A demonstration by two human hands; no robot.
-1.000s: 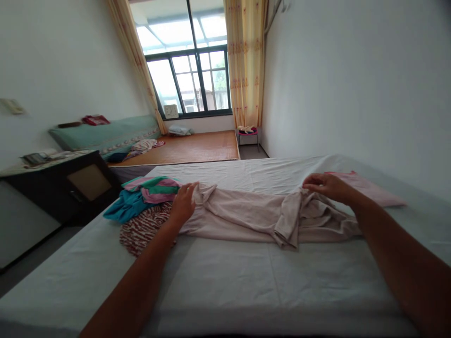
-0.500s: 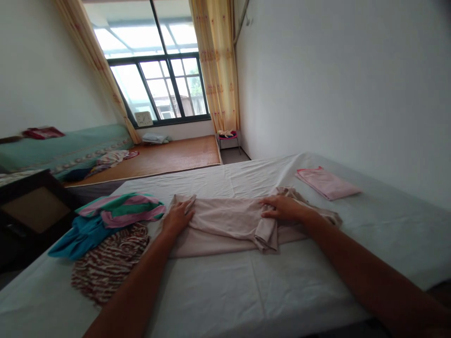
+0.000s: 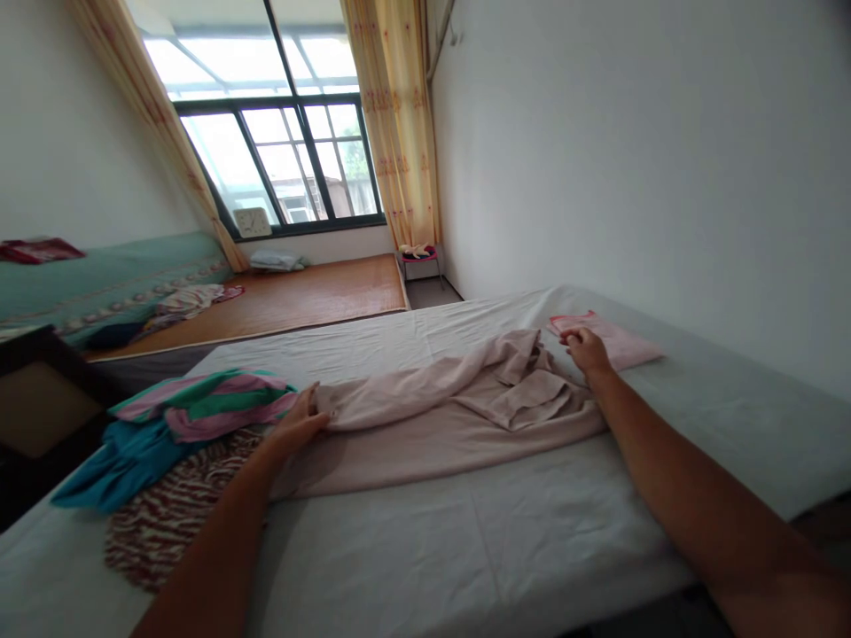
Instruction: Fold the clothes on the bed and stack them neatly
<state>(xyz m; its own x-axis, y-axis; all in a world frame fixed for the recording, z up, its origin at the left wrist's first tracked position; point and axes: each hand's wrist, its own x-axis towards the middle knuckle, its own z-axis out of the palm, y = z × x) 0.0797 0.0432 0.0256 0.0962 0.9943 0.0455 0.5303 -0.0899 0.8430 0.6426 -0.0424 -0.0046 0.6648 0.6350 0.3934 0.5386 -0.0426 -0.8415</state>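
Observation:
A beige shirt (image 3: 399, 443) lies lengthwise across the bed, its upper edge folded over and its right end bunched in loose creases. At the shirt's left end, my left hand (image 3: 302, 425) has its thumb and fingers closed on the folded edge. My right hand (image 3: 589, 350) is beyond the shirt's right end, in front of a folded pink cloth (image 3: 631, 346) with a red edge. Its fingers are curled together and no fabric shows in them. Whether that hand touches the pink cloth I cannot tell.
Left of the shirt are a green-and-pink striped garment (image 3: 213, 399), a blue garment (image 3: 120, 461) and a brown-and-white patterned one (image 3: 166, 523). A white sheet (image 3: 412, 549) covers the bed. A dark cabinet (image 3: 40, 399) stands left, a brown mat bed (image 3: 319, 288) behind, a wall (image 3: 631, 159) right.
My right hand has let go of the shirt and moved right and away from me. The shirt's right part now lies spread further right. My left hand has shifted slightly left.

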